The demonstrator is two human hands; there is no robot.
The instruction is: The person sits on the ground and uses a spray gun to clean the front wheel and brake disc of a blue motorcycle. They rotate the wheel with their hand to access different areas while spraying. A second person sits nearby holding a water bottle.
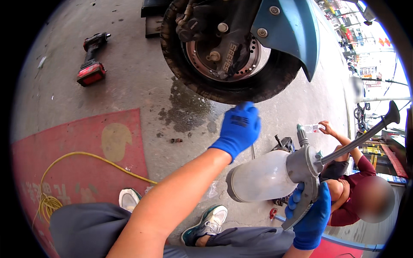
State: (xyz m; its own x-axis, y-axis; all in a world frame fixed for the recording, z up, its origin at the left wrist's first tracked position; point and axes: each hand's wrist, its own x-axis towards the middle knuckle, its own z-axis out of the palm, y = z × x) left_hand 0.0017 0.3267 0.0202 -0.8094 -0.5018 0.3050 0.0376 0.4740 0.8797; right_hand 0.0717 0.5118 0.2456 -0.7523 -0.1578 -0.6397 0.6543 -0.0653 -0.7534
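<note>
Clenched in the right hand [310, 215] by its trigger handle, the stiff, probably light pump sprayer [275, 174] is steadied while the left hand [239, 127] is held released near the wheel [232, 47].

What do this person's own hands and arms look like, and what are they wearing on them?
Both hands wear snug, bright blue knitted gloves. The left hand glove has a small dark printed patch on its back and ends at the wrist. The right hand glove matches it. The forearms are bare, with no sleeves showing.
</note>
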